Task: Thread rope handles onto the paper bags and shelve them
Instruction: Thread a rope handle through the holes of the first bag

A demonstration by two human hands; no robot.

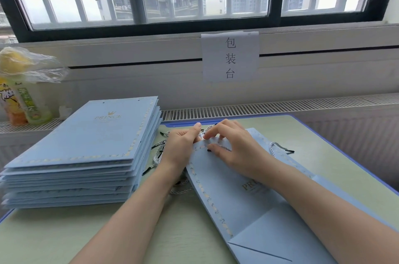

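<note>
A: Bag (254, 205), pale blue paper, lies flat on the green table (64, 235), its top edge under both hands.

B: And the hands?

A: Left hand (181, 147) grips that top edge, thumb curled over it. Right hand (228, 147) rests on the bag, fingertips pinching a twisted rope handle (218, 146) near the punched hole.

B: More rope?

A: A second rope end (278, 148) sticks out at the bag's right edge; loose ropes (158, 153) lie beside the left wrist.

B: Other bags?

A: A stack of flat bags (86, 151) sits left, bottles (23, 106) behind it, a paper sign (230, 57) under the window.
</note>
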